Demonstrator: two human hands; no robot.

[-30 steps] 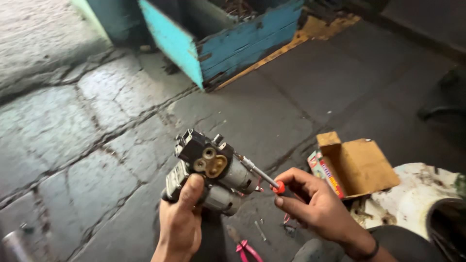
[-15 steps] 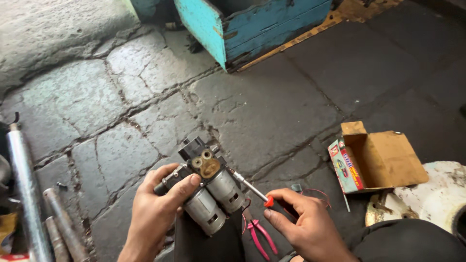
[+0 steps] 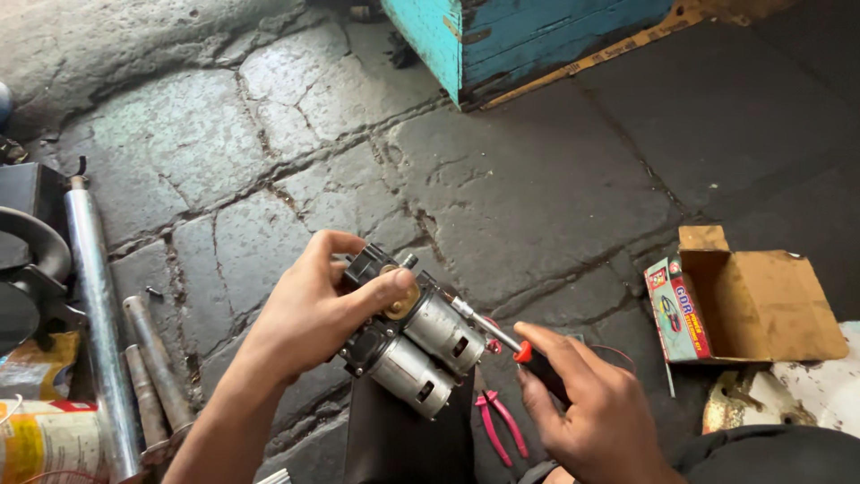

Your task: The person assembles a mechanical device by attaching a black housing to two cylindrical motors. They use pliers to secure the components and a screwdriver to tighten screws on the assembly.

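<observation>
**Over the stone floor: motor unit and screwdriver in hand**

Above cracked grey paving, my left hand [image 3: 313, 318] grips one motor unit [image 3: 408, 336]: two ribbed silver cylinders on a black block, thumb pressed on its brass disc. My right hand [image 3: 591, 408] pinches one screwdriver [image 3: 502, 336], tip touching the unit. One cardboard box [image 3: 761, 305] lies open, its contents unseen. One pair of pink pliers [image 3: 502, 426] rests below.

View: swings left, more metal rods [image 3: 98, 314] showing.
Left hand [image 3: 309, 318]: thumb now lies over the motor unit's [image 3: 417, 341] brass end.
Right hand [image 3: 596, 417]: sits lower, screwdriver [image 3: 502, 339] tip beside the motors.
</observation>
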